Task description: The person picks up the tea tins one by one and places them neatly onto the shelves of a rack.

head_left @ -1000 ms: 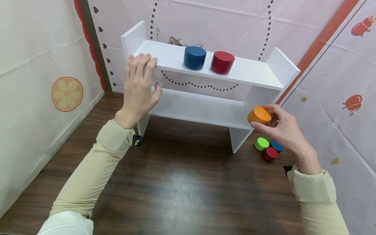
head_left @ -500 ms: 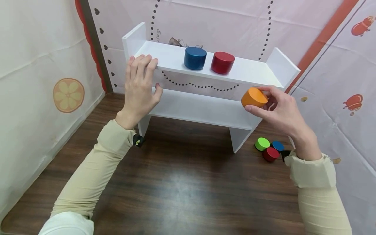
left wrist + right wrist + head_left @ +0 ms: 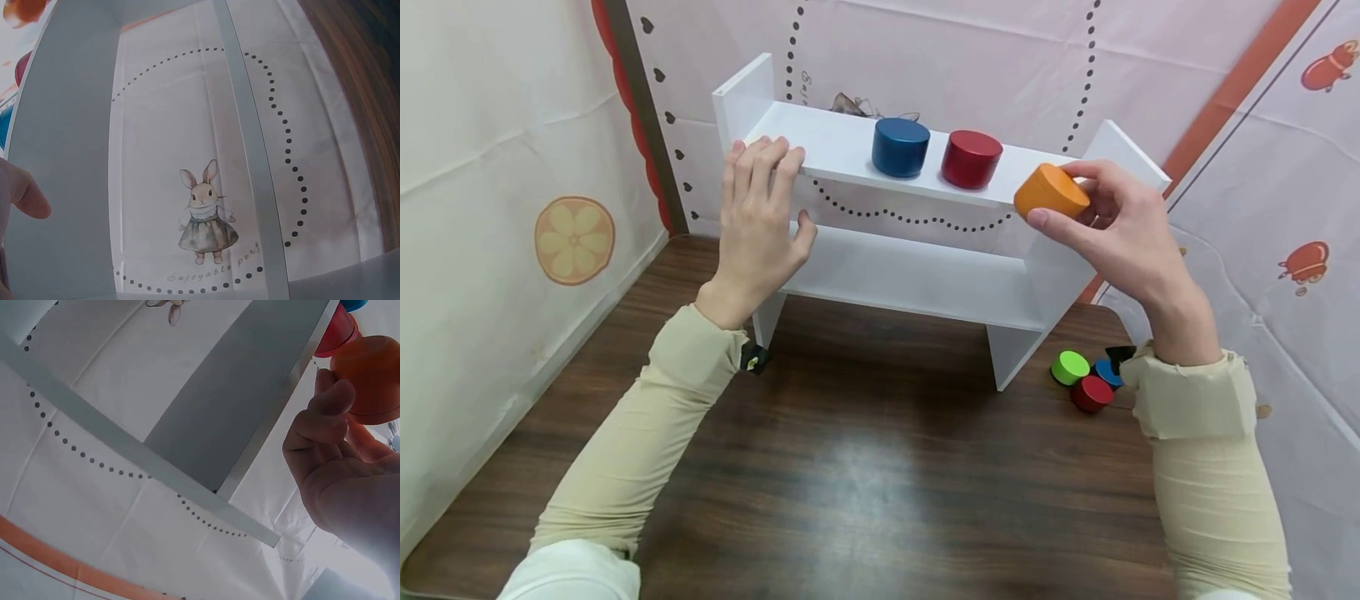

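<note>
My right hand (image 3: 1123, 221) pinches an orange round tin (image 3: 1049, 192) between thumb and fingers. The tin is tilted and overlaps the front edge of the top shelf at its right end. In the right wrist view the orange tin (image 3: 369, 378) shows beside the red one. My left hand (image 3: 756, 221) rests its fingertips on the left front of the white shelf unit's top board (image 3: 827, 137), thumb hanging below the edge. On that board stand a blue tin (image 3: 900, 147) and, to its right, a red tin (image 3: 972, 159), both upright.
Lime green (image 3: 1070, 367), dark red (image 3: 1092, 393) and blue (image 3: 1107, 373) tins sit together on the dark wood surface (image 3: 850, 467), right of the unit. A lower shelf (image 3: 910, 279) spans between the side panels. Printed cloth walls (image 3: 505, 142) stand behind and at both sides.
My right hand has raised the orange tin from beside the lower shelf up to the top board's front edge. The left hand has stayed in place.
</note>
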A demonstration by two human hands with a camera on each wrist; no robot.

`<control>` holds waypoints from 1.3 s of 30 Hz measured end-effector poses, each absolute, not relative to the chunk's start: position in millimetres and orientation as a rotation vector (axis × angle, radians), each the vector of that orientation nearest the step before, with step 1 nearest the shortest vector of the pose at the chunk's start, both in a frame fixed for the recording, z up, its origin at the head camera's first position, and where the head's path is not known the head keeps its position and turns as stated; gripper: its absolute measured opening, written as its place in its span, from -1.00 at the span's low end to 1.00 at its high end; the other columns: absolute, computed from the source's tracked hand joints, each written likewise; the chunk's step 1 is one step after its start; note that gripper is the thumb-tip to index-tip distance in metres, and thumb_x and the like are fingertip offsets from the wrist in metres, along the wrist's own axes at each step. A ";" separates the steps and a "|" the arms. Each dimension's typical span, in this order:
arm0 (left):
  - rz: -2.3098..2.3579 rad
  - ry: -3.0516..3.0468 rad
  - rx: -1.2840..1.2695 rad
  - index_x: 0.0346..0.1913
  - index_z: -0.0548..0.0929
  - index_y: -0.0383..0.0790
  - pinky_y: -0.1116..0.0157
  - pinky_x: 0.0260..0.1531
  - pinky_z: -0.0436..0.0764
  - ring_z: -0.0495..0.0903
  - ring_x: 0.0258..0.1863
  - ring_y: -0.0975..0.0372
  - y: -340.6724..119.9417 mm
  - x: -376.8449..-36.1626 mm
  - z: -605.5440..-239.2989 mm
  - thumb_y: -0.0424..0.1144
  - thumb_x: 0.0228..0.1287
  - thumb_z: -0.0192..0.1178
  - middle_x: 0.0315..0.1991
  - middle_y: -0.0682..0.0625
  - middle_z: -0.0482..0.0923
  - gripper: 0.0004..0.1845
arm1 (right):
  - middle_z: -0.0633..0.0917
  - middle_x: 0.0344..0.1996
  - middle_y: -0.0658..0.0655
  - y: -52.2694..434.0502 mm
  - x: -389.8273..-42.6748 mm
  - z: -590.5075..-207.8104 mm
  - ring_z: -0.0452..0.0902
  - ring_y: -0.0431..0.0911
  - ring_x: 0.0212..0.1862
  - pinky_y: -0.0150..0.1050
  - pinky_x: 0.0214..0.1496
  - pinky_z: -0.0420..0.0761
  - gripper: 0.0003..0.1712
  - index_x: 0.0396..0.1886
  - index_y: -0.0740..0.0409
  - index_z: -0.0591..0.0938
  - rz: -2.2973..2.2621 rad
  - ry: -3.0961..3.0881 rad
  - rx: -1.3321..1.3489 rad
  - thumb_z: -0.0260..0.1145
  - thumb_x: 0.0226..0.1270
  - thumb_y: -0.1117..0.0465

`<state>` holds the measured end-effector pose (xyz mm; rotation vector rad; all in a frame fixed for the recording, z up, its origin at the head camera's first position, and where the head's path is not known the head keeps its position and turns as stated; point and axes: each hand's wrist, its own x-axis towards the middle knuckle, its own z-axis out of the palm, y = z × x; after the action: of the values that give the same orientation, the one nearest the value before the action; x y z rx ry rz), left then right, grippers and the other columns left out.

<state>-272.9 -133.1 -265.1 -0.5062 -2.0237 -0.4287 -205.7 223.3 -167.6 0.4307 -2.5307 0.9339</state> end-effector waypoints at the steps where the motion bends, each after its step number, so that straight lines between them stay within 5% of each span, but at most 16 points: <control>1: -0.429 -2.024 -0.506 0.30 0.33 -0.26 0.10 0.54 -0.10 0.17 0.40 0.00 -133.3 -272.8 -265.3 -0.35 0.07 0.15 0.31 -0.21 0.32 -0.35 | 0.57 -0.29 -0.26 222.2 -207.2 -165.7 0.45 -0.20 -0.33 -0.49 -0.31 0.43 -0.39 0.23 0.00 0.51 0.938 -2.535 0.416 0.40 0.16 0.04; 9: -0.439 -1.996 -0.512 0.28 0.35 -0.27 0.11 0.53 -0.07 0.19 0.38 -0.01 -133.2 -273.2 -265.2 -0.38 0.03 0.16 0.29 -0.21 0.34 -0.36 | 0.48 -0.27 -0.18 215.6 -221.6 -156.9 0.36 -0.21 -0.31 -0.34 -0.33 0.33 -0.30 0.30 -0.03 0.46 0.819 -2.559 0.279 0.34 0.17 -0.12; 16: -0.439 -1.993 -0.513 0.28 0.35 -0.26 0.12 0.54 -0.08 0.19 0.39 0.00 -132.4 -273.6 -264.3 -0.38 0.01 0.16 0.29 -0.21 0.34 -0.35 | 0.51 0.00 0.09 212.6 -236.1 -156.6 0.30 -0.11 -0.26 -0.28 -0.31 0.32 -0.21 0.36 -0.01 0.39 0.709 -2.624 0.170 0.24 0.20 -0.25; 32: -0.430 -2.002 -0.510 0.29 0.34 -0.26 0.11 0.54 -0.08 0.19 0.39 -0.01 -133.1 -273.4 -263.5 -0.37 0.03 0.15 0.30 -0.21 0.33 -0.35 | 0.44 0.25 0.29 210.0 -246.0 -158.2 0.32 0.13 0.17 -0.08 -0.05 0.41 -0.07 0.52 -0.02 0.12 0.650 -2.730 0.144 0.16 0.26 -0.27; 39: -0.434 -2.004 -0.509 0.28 0.35 -0.27 0.11 0.53 -0.08 0.19 0.39 -0.01 -132.6 -273.5 -264.5 -0.37 0.03 0.15 0.29 -0.21 0.34 -0.36 | 0.47 0.20 0.24 211.5 -228.1 -160.0 0.34 -0.03 -0.09 -0.23 -0.17 0.36 0.01 0.54 -0.08 0.02 0.633 -2.625 0.095 0.24 0.20 -0.24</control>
<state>-273.5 -132.6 -264.5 -0.5092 -2.0043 -0.4335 -228.1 211.5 -160.0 0.0952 -2.6254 0.6329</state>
